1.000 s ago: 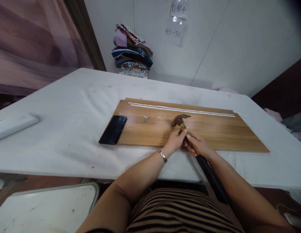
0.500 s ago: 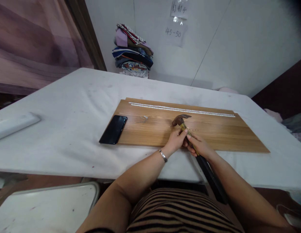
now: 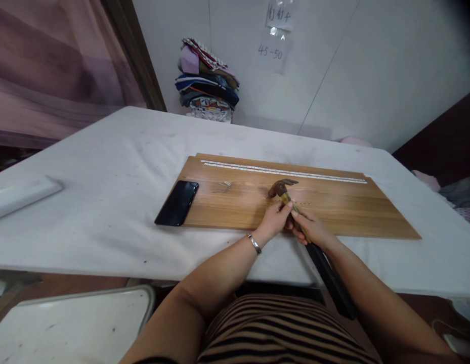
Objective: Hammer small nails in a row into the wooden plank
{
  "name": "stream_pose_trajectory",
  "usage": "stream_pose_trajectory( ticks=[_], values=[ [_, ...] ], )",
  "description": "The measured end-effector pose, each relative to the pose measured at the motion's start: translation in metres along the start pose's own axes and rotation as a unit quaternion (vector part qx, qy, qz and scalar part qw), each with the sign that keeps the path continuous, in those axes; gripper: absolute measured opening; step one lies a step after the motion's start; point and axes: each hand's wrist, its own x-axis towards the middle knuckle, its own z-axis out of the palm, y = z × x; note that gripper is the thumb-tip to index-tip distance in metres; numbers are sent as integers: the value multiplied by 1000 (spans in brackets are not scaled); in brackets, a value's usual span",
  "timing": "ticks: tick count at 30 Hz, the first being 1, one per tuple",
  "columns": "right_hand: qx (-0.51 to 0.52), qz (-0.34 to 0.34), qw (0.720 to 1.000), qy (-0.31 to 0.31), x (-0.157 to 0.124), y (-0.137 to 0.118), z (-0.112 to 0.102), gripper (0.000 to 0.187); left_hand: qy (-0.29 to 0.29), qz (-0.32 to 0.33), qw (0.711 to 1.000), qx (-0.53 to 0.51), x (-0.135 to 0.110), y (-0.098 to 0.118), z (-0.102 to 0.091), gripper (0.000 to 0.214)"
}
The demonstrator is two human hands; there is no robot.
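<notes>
Both my hands are closed around a claw hammer (image 3: 282, 188) with a rusty head and a long handle, dark toward its lower end. My left hand (image 3: 275, 217), with a silver bracelet at the wrist, grips close below the head. Lower on the handle, my right hand (image 3: 311, 228) wraps it from the right side. The hammer head is over a brown wooden board (image 3: 352, 212), its claw pointing right. Several loose nails (image 3: 225, 186) lie on the board to the left. A row of small dark marks (image 3: 305, 203) shows on the wood right of the hammer.
A black phone (image 3: 177, 203) rests at the board's left end. Two white measuring strips (image 3: 284, 172) run along the far side. The board lies on a white-covered table (image 3: 105, 177). Folded clothes (image 3: 208, 81) are stacked by the wall, and a white stool (image 3: 75, 323) stands at lower left.
</notes>
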Motion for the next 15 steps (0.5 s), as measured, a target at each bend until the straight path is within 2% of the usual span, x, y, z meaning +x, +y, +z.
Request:
stream_pose_trajectory(
  ticks=[15],
  values=[
    [-15,7,1000,-4,1,-1,-1,39,-3,3,1000,0,1,-1,0,45]
  ],
)
